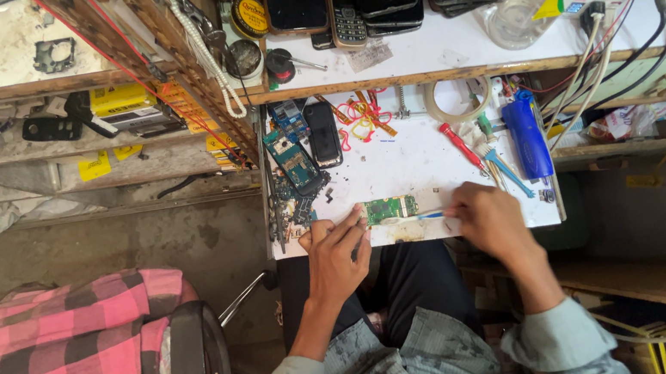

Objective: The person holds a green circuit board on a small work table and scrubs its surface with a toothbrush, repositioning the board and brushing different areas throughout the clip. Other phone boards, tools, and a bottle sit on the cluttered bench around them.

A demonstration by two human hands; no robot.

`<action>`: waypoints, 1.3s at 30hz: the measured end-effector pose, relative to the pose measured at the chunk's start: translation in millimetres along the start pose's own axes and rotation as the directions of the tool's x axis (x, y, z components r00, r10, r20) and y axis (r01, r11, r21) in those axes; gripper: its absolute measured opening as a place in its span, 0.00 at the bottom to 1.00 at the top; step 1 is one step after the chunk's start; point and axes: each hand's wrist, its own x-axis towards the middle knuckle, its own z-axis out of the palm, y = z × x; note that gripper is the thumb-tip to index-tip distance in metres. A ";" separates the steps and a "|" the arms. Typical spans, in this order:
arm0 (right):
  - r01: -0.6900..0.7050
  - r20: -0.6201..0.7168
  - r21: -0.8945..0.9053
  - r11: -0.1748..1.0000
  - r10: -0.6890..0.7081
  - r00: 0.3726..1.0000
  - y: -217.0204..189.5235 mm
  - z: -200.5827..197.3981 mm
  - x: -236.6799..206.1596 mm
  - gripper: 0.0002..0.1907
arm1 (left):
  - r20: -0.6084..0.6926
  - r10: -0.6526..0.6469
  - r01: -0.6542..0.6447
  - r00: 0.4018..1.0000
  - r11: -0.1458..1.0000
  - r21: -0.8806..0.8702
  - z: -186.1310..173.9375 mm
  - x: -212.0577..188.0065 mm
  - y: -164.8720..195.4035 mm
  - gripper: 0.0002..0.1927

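1. Looking straight down on a small white table point(408, 163), with both hands at its near edge.
2. The left hand point(333, 252) lies flat-ish beside a green circuit board point(391, 208), its fingers curled loosely and pressing the board's left end to pin it down. It is not gripping anything.
3. The right hand point(485, 218) is closed in a pinch on a thin blue-tipped tool point(432, 215), and the tip reaches the board's right end.
4. The board sits at the front middle of the table, between the two hands, bare and out of any casing.
5. Progress, as I read it: the board is already stripped out and exposed, and work on its surface is under way. Nothing reassembled shows, so closing up looks like it is left to do.
6. Count on the table: one board in hand and at least one more blue-green board point(292, 160) at the left, beside one dark phone body point(323, 134).
7. One red-handled screwdriver point(461, 147), one blue bottle-shaped thing point(526, 136), one ring of tape point(458, 98), and a tangle of red and yellow wires point(357, 114).
8. On the shelf above there are several phones point(344, 7); the exact number is hard to call.
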 end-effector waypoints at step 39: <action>0.054 -0.064 -0.004 0.999 -0.054 0.996 -43.1 19.5 4.0 0.03 | 0.068 -0.109 0.111 0.992 0.994 -0.022 0.0 0.6 1.1 0.28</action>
